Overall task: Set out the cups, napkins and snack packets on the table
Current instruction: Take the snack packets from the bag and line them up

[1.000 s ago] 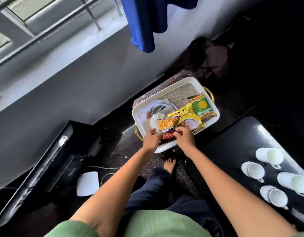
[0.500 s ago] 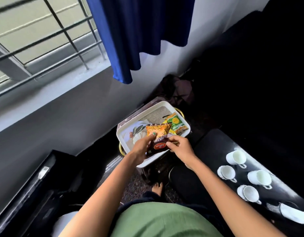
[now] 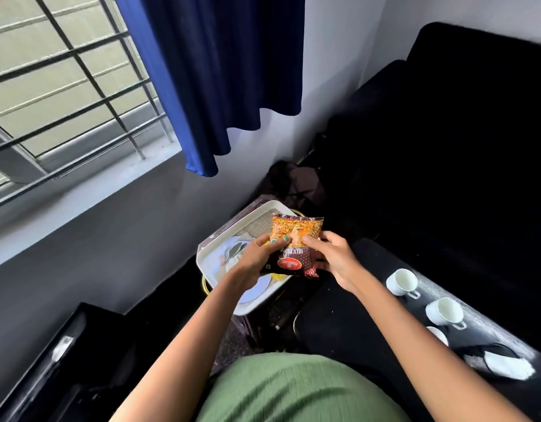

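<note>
Both hands hold up an orange and dark brown snack packet [image 3: 296,248] above the white tray [image 3: 254,304]. My left hand [image 3: 257,260] grips its left side and my right hand [image 3: 336,260] grips its right side. A leaf-print napkin [image 3: 232,254] lies in the tray, partly hidden behind my left hand. On the black table [image 3: 339,324] to the right stand white cups: one [image 3: 402,282] at the back, one [image 3: 444,312] nearer, and a third [image 3: 438,334] partly behind my right forearm.
A dark sofa [image 3: 445,147] fills the right side behind the table. A blue curtain [image 3: 223,80] hangs over a barred window [image 3: 65,86] at the upper left. A black flat object [image 3: 50,360] lies at the lower left. A white and black item [image 3: 503,365] sits on the table's near right.
Both hands have lifted the orange and brown packet out of the tray and brought it up and to the right. The view has tilted upward.
</note>
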### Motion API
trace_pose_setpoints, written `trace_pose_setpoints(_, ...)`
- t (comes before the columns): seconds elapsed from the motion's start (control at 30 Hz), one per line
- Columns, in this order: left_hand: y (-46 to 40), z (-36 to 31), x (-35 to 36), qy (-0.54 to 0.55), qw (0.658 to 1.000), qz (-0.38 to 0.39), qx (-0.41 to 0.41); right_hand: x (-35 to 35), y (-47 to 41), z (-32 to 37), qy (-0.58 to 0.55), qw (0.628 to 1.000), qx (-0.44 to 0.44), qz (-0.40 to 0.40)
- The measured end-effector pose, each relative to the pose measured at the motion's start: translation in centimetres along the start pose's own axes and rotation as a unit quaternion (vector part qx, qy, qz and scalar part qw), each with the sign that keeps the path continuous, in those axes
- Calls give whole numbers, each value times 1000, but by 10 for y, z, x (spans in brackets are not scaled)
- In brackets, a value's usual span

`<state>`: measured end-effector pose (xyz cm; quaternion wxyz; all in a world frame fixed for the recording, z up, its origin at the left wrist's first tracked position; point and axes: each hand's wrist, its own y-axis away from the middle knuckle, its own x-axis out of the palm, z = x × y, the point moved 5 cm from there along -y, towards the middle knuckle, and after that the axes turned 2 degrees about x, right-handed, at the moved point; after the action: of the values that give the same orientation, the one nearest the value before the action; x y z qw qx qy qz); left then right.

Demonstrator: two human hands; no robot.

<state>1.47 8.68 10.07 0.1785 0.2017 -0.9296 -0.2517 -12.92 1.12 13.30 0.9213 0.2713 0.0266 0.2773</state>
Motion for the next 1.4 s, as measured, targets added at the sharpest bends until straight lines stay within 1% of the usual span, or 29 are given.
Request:
trace_pose_setpoints(0.1, 0, -1, 0, -18, 1000, 18, 12, 0, 1, 2, -50, 998, -1, -26)
trace_pose_setpoints(0.17, 1, -1, -2, 21, 1000, 8, 2, 2, 1, 3, -101, 994, 4, -46)
trace_pose_setpoints(0.27, 3, 2, -4, 118, 993, -10, -14, 7, 0, 3, -202, 978, 14, -51)
trace_pose_setpoints(0.3, 5, 2, -2, 131, 991, -1, -18, 9, 0, 3, -226, 973, 17, -50)
trace_pose_setpoints(0.37, 8, 6, 5, 123, 992, 18, -29, 14, -1, 3, -255, 965, 25, -51)
trace_pose_setpoints(0.43, 9, 7, 8, 95, 995, 14, -26, 18, -1, 3, -258, 964, 29, -50)
trace_pose_setpoints(0.57, 6, -4, -2, 61, 997, -51, -1, 18, -2, 0, -211, 976, 42, -37)
trace_pose_setpoints(0.63, 4, -8, -9, 25, 998, -57, 13, 12, -3, 1, -193, 979, 45, -37)
trace_pose_setpoints(0.7, 4, -12, -13, -18, 999, -39, 18, 5, -6, 7, -175, 983, 37, -34)
trace_pose_setpoints(0.83, 11, -21, -11, -60, 998, 29, 18, -3, -9, 18, -91, 996, 24, 10)
trace_pose_setpoints(0.93, 16, -28, -10, -90, 995, 35, 2, -4, -9, 15, -69, 997, 35, 23)
trace_pose_setpoints(1.0, 18, -28, -10, -82, 996, 31, -11, -5, -9, 11, -91, 995, 30, -3)
trace_pose_setpoints(1.03, 17, -26, -11, -56, 998, 27, -17, -6, -10, 9, -114, 993, 29, -19)
trace_pose_setpoints(1.13, 14, -18, -11, 83, 996, 13, -19, -8, -10, 1, -181, 981, 41, -59)
trace_pose_setpoints(1.2, 15, -11, -6, 126, 992, -6, -15, -8, -9, -4, -206, 974, 50, -76)
trace_pose_setpoints(1.27, 16, -8, 2, 126, 992, -30, -9, -9, -8, -12, -221, 970, 61, -81)
trace_pose_setpoints(1.4, 17, -10, 11, 67, 996, -67, -2, -9, -3, -25, -218, 972, 78, -42)
